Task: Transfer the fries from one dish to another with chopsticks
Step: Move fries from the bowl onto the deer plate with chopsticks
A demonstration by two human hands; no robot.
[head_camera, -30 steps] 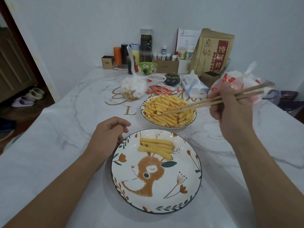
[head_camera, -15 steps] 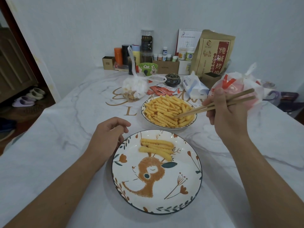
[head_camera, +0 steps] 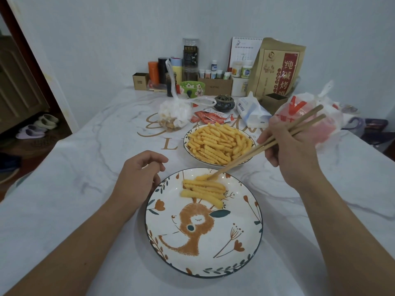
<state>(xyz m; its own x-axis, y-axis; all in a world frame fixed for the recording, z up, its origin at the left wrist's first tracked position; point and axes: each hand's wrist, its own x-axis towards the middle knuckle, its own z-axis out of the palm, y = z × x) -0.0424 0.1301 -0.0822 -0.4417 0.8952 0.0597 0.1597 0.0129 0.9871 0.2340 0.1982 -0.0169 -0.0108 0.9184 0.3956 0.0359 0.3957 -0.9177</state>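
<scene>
Right hand (head_camera: 292, 150) grips a pair of wooden chopsticks (head_camera: 267, 144), fingers curled round the upper shafts. Shafts slope down and to the left from the fingers, crossing the near rim of the fries bowl (head_camera: 218, 164). Tips are together at the far side of the deer plate (head_camera: 203, 253), closed on one fry (head_camera: 202, 177); whether that fry touches the plate or hangs just above it cannot be told.

Just on the near side of the tips: small pile of fries (head_camera: 203, 190), a few pieces lying crosswise on the plate above the painted deer's head.

Fries bowl sits beyond the plate, to the left of the right-hand fingers, heaped with crinkle fries (head_camera: 218, 144).

Left hand (head_camera: 136, 178) rests on the marble-pattern table (head_camera: 64, 189) against the plate's left rim, fingers loosely curled, holding nothing.

Beyond the right-hand fingers: red-and-white plastic bag (head_camera: 307, 116), white tissue pack (head_camera: 254, 112). Farther left: knotted clear bag of snacks (head_camera: 174, 116), red sauce packets (head_camera: 210, 116), small dark incense burner (head_camera: 224, 102). Along the wall: brown paper bag with red label (head_camera: 277, 69), desk calendar (head_camera: 244, 50), bottles and jars.
</scene>
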